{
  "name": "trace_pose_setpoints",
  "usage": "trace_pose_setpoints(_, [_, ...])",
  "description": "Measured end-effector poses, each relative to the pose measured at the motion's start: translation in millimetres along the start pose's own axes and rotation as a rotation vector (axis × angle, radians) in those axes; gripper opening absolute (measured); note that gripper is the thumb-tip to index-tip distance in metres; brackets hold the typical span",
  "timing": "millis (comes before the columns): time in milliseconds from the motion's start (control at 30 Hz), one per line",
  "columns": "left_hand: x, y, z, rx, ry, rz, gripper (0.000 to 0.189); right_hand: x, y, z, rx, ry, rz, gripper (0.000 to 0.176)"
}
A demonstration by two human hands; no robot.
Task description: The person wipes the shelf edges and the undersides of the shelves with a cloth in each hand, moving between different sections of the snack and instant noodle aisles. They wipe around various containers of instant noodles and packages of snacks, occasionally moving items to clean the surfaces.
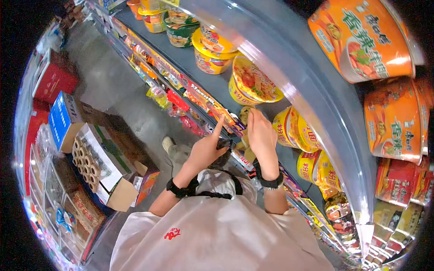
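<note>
My right hand (262, 134) is closed around a crumpled, olive-yellow cloth (245, 113) at the front edge of the noodle shelf (201, 83). Part of the cloth shows above the fingers. Just beyond it stands a tilted yellow noodle tub (254, 83) with a picture lid. To the left, my left hand (205, 152) points its index finger toward the shelf's price strip (203, 97). Its other fingers curl by a small black thing (224, 143), whose kind I cannot make out. Both wrists wear black bands.
Yellow tubs (289, 128) continue along the shelf on the right. Orange noodle tubs (391, 119) sit on an upper shelf with a clear curved edge (289, 86). Behind me on the left, opened cardboard boxes (110, 158) stand on the grey floor (101, 58).
</note>
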State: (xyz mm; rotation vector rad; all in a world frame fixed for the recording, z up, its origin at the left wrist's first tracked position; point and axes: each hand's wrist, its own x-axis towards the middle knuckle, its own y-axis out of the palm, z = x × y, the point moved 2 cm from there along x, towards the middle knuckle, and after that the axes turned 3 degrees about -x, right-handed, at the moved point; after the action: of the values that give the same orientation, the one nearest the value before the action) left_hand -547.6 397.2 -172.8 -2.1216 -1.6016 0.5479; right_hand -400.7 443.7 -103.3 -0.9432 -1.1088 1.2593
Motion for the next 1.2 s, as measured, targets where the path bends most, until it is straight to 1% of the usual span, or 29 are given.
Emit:
trace_pose_setpoints(100, [-0.9, -5.7, -5.2, 0.018, -0.015, 0.025, 0.095, 5.3, -2.3, -2.0, -0.001, -0.002, 0.023, 0.025])
trace_pose_setpoints(133, [-2.0, -3.4, -5.1, 0.022, -0.011, 0.04, 0.095, 1.9, -1.8, -6.0, 0.011, -0.034, -0.016, 0.024])
trace_pose_setpoints(233, [2.4, -1.2, -3.2, -0.009, -0.012, 0.025, 0.095, -18.9, -10.3, -15.6, 0.023, 0.02, 0.03, 0.022])
trace_pose_setpoints(267, [2.3, 0.6, -2.7, -0.034, -0.034, 0.027, 0.095, -24.8, -3.5, -20.6, 0.027, -0.021, -0.079, 0.02])
trace_pose_setpoints(300, [2.9, 2.8, -2.5, -0.062, -0.057, 0.028, 0.095, -23.9, -2.7, -20.3, 0.022, -0.012, -0.081, 0.02])
trace_pose_setpoints(367, [3.0, 5.4, -6.4, -0.063, -0.076, 0.031, 0.095, -20.9, 0.3, -16.1, -0.077, 0.071, 0.026, 0.026])
trace_pose_setpoints(400, [0.7, 6.0, -7.4, -0.059, -0.1, 0.022, 0.096, -13.2, 1.6, -14.7, -0.098, 0.086, 0.117, 0.03])
trace_pose_setpoints(433, [-0.9, 6.9, -6.0, -0.056, -0.1, 0.032, 0.096, -7.2, 8.9, -17.3, -0.095, 0.096, 0.119, 0.03])
trace_pose_setpoints(500, [1.6, 5.1, -4.4, -0.075, -0.037, 0.017, 0.096, 8.0, 18.6, -19.3, -0.233, 0.036, -0.099, 0.028])
trace_pose_setpoints(533, [2.0, 1.6, -5.1, -0.057, -0.066, 0.066, 0.096, 13.0, 19.5, -19.0, -0.226, 0.082, -0.065, 0.028])
trace_pose_setpoints(567, [3.2, -0.1, -5.1, -0.057, -0.061, 0.068, 0.096, 15.8, 17.6, -18.6, -0.227, 0.085, -0.069, 0.028])
trace_pose_setpoints(633, [2.7, -0.1, -4.4, -0.025, -0.092, 0.102, 0.096, 18.0, 12.6, -15.9, -0.248, 0.027, -0.058, 0.031])
trace_pose_setpoints(767, [0.3, -0.3, -4.8, -0.039, -0.069, 0.086, 0.095, 22.3, 29.3, -28.5, -0.2, 0.092, -0.103, 0.033])
trace_pose_setpoints(833, [1.6, 0.2, -2.7, -0.053, -0.035, 0.054, 0.095, 21.3, 22.3, -31.9, -0.129, 0.117, 0.051, 0.032])
trace_pose_setpoints(867, [2.2, 0.3, -2.4, -0.055, -0.031, 0.052, 0.095, 14.1, 24.1, -34.2, -0.185, 0.087, 0.001, 0.032])
trace_pose_setpoints(900, [2.1, 0.6, -1.3, -0.038, -0.048, 0.058, 0.094, 4.4, 14.5, -29.2, -0.188, 0.085, 0.0, 0.032])
trace_pose_setpoints(967, [0.8, 1.8, -2.2, -0.025, -0.071, 0.068, 0.094, -18.8, -4.4, -14.4, -0.164, 0.065, 0.283, 0.033])
trace_pose_setpoints(1000, [0.4, 0.3, -5.5, -0.034, -0.087, 0.078, 0.094, -27.1, -4.1, -17.1, -0.166, 0.064, 0.287, 0.033])
trace_pose_setpoints(1067, [2.4, -0.7, -5.3, -0.043, -0.104, 0.082, 0.094, -32.8, -5.2, -24.3, -0.07, 0.005, 0.158, 0.034])
trace_pose_setpoints(1133, [2.7, -0.2, -2.8, -0.065, -0.057, 0.069, 0.094, -26.4, -2.4, -22.3, -0.11, 0.006, 0.136, 0.035])
trace_pose_setpoints(1200, [3.0, -0.8, -2.2, -0.072, -0.06, 0.08, 0.095, -20.4, 5.2, -21.0, -0.148, 0.012, 0.115, 0.036])
